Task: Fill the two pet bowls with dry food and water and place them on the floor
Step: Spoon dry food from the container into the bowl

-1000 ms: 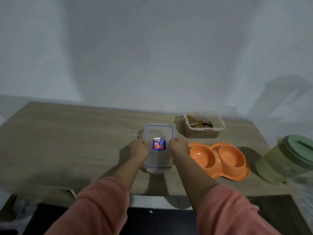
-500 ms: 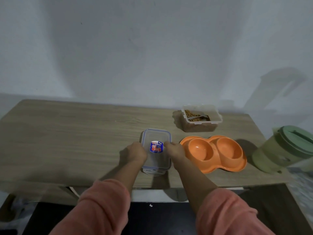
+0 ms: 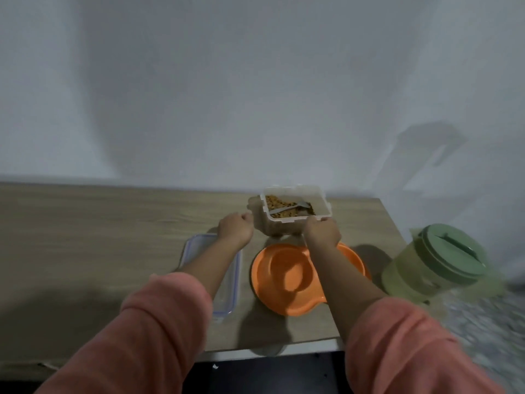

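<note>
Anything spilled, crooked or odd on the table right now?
No spill visible. The food container sits tilted, its near side raised, with the right hand on its near rim; a spoon lies in the kibble. Its lid lies flat under the left forearm. The orange double bowl is empty.

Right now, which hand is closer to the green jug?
The right hand. It holds the food container's near edge, left of the green jug; the left hand is farther left.

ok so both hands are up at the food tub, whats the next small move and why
Probably take hold of the food container with the left hand too: only the right hand touches its rim, the spoon lies in the kibble, and the orange double bowl is empty.
</note>
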Demonstrator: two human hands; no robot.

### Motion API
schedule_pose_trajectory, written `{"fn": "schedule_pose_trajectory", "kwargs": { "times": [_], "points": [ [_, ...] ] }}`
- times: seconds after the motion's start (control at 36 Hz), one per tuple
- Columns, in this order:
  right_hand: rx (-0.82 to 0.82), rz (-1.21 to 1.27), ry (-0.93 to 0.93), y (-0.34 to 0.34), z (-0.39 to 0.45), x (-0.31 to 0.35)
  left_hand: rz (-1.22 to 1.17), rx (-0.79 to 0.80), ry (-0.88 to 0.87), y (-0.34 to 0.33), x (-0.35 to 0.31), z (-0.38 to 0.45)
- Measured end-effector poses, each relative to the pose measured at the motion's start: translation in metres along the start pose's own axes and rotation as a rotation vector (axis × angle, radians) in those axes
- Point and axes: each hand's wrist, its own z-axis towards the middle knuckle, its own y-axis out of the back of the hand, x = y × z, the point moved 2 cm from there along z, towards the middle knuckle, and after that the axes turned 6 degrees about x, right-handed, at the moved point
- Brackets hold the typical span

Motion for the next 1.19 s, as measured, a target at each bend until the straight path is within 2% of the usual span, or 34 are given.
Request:
{"fn": "schedule_pose_trajectory", "kwargs": {
  "times": [0.11,0.33,0.5,0.72,0.92,1.0,1.11,1.19],
  "points": [
    [0.044,-0.059,-0.023,0.019,0.042,-0.003,-0.143,0.062,0.059,-0.028,-0.029,0.019],
    [0.229,-0.299,0.081,0.019,0.092,-0.004,-0.206,-0.048,0.186,-0.059,-0.039,0.052],
    [0.220,-0.371,0.096,0.019,0.106,-0.006,-0.236,-0.093,0.180,-0.063,-0.038,0.048],
    [0.192,-0.277,0.195,0.033,0.075,0.001,-0.422,-0.132,0.082,-0.049,-0.030,0.009],
    [0.170,-0.157,0.295,0.061,0.019,0.007,-1.013,-0.056,0.040,-0.034,-0.028,-0.052],
    [0.181,-0.132,0.337,0.071,-0.005,0.000,-1.199,0.046,-0.030,-0.030,-0.026,-0.075],
    [0.211,-0.114,0.374,0.077,-0.039,-0.017,-1.206,0.121,-0.022,-0.028,-0.004,-0.109],
    [0.254,-0.075,0.371,0.079,-0.057,-0.031,-1.160,0.117,-0.046,-0.028,0.014,-0.127]
  ]
}}
